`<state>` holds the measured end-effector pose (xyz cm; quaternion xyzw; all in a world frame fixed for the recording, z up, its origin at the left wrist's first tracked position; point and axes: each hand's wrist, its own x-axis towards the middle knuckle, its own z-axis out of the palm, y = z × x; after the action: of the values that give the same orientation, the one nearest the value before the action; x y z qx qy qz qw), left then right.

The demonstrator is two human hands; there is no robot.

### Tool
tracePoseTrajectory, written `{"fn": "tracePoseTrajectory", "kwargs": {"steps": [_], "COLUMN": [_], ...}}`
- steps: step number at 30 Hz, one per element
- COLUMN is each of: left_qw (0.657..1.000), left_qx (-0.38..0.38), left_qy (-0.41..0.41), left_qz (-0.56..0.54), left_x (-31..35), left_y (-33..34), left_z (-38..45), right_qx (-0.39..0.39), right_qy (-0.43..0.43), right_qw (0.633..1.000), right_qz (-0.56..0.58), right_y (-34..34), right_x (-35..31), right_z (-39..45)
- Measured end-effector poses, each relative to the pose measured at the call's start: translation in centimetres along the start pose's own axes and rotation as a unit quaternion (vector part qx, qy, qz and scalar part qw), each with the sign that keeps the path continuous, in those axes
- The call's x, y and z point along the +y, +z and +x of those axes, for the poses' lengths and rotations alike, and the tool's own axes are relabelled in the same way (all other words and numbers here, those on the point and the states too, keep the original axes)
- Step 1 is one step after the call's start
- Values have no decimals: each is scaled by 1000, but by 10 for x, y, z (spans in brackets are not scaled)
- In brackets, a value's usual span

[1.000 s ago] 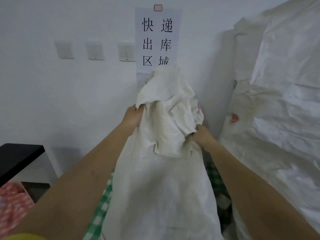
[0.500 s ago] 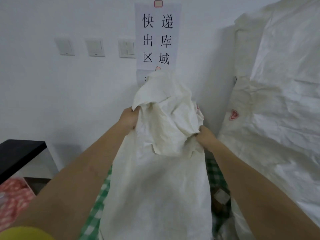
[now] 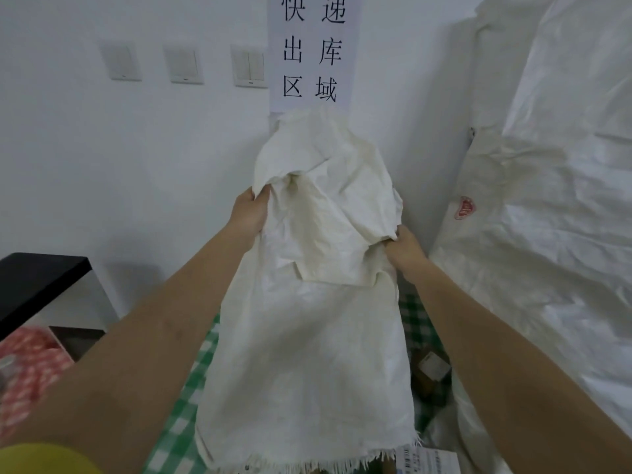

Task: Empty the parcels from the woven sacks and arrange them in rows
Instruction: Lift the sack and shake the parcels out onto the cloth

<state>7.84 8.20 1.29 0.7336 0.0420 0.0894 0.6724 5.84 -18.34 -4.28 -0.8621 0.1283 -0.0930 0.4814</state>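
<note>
- Holding up a white woven sack [image 3: 307,336], both arms reach out in front toward the white wall [image 3: 102,165].
- The left hand [image 3: 249,217] is up high. Its fingers are curled over a fold of cloth at the sack's upper left edge, and they pinch it tight.
- The right hand [image 3: 405,249] is a bit lower, on the sack's right side. It grips a bunched fold of the cloth, with the fingers tucked into it.
- The left arm is long and nearly straight, coming up from the bottom left corner. A bit of yellow sleeve [image 3: 44,460] shows there.
- The right arm comes up from the bottom right and is also stretched out.
- The sack hangs down between the two arms. Its crumpled end is at the top, and its frayed open edge is at the bottom.
- Under the sack lies a green and white checked cloth [image 3: 184,405].
- A small parcel [image 3: 432,369] lies on that cloth, just right of the sack. A white printed label [image 3: 427,461] peeks out near the frayed edge.
- Big full white sacks [image 3: 547,234] are piled on the right, close to the right arm. One has a red mark [image 3: 464,208] on it.
- A paper sign [image 3: 313,53] with black writing is on the wall above the sack. Three light switches [image 3: 184,65] sit to its left.
- A black worktop [image 3: 34,282] is at the far left, with red checked cloth [image 3: 30,367] below it.
</note>
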Motion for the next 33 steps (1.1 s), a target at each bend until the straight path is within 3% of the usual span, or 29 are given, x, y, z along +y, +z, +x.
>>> {"fn": "tracePoseTrajectory", "kwargs": {"steps": [5, 9, 20, 23, 26, 29, 33], "left_qw": [998, 985, 988, 984, 984, 986, 991], "left_qx": [-50, -122, -92, -80, -71, -59, -57], "left_qy": [17, -47, -37, -23, -12, -13, -23], "left_qz": [41, 112, 118, 155, 166, 158, 123], "left_x": [-9, -33, -62, -66, -72, -78, -85], "left_y": [-9, -22, -8, -5, -4, -6, -6], "left_z": [0, -1, -11, -16, -19, -21, -27], "right_qx": [21, 43, 81, 47, -54, -92, -85], "right_qy": [-6, -15, -58, -65, -66, -53, -84], "right_qw": [1000, 999, 990, 988, 986, 991, 991], "right_qz": [-7, -17, 104, 132, 145, 78, -67], "right_y": [-1, -1, 10, 8, 7, 8, 28], "right_x": [3, 6, 14, 22, 28, 25, 26], "right_z": [-2, -8, -36, -40, -46, -51, -52]}}
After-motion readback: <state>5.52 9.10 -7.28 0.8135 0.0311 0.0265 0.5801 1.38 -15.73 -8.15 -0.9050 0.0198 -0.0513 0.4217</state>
